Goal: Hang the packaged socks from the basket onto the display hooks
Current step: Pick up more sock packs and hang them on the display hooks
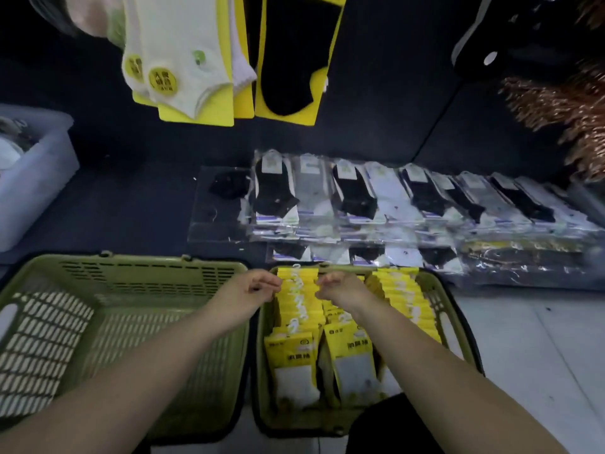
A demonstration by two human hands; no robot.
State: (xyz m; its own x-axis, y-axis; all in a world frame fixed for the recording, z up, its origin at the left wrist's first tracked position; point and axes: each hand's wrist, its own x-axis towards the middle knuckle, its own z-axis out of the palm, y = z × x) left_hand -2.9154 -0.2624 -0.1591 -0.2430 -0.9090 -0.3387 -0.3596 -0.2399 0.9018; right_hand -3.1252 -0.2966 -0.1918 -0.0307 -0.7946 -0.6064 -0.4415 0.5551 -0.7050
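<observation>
The left grip (258, 286) and the right grip (340, 286), both bare hands, reach into the right-hand green basket (455, 326) with fingers curled. They clasp an upright bundle of yellow sock packs (298, 283) between them, the left at its left edge and the right at its right edge; the blur hides just how each fingertip sits. The bundle stands at the far end of this basket, touching more yellow packs below it. A second row of packs (404, 296) leans along the basket's right wall, and two packs lie face up near the person, the near left pack (293, 362) and the near right pack (353, 362) side by side, each showing a pale sock. Just beside this basket, on the left, stands a second green basket (147, 273). Beyond both runs a dark counter (131, 208) carrying rows of clear-wrapped socks (376, 194), black, grey and white. A translucent bin (36, 178) sits at the far left. Above hang white socks on yellow cards (183, 60) and, to their right, a black sock on a yellow card (294, 60).
</observation>
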